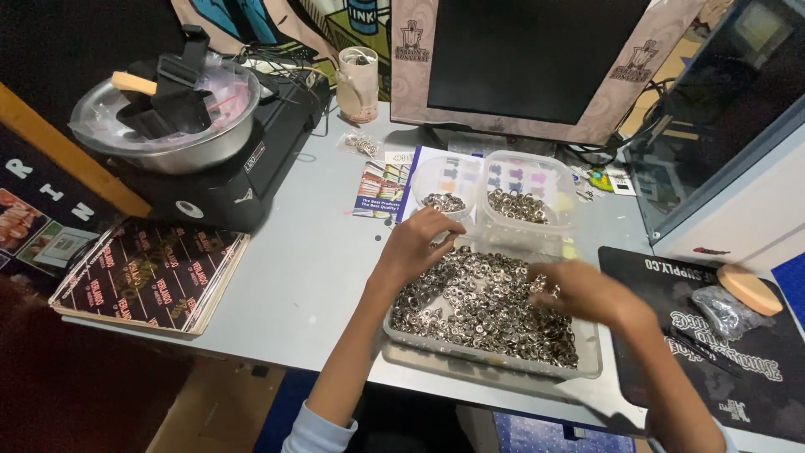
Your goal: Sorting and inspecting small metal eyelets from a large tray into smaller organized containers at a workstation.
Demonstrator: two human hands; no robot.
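Two hands sort in the frame's centre: left hand [417, 243] pinches something small, unclear what; right hand [583, 289], fingers curled, rakes small silver metal rings [478, 310] inside a clear rectangular plastic tray [495, 362].

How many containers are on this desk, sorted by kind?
Clear plastic tubs: 3, the big tray, the left tub, the right tub
Metal bowls: 1
Cups: 1
Total: 5
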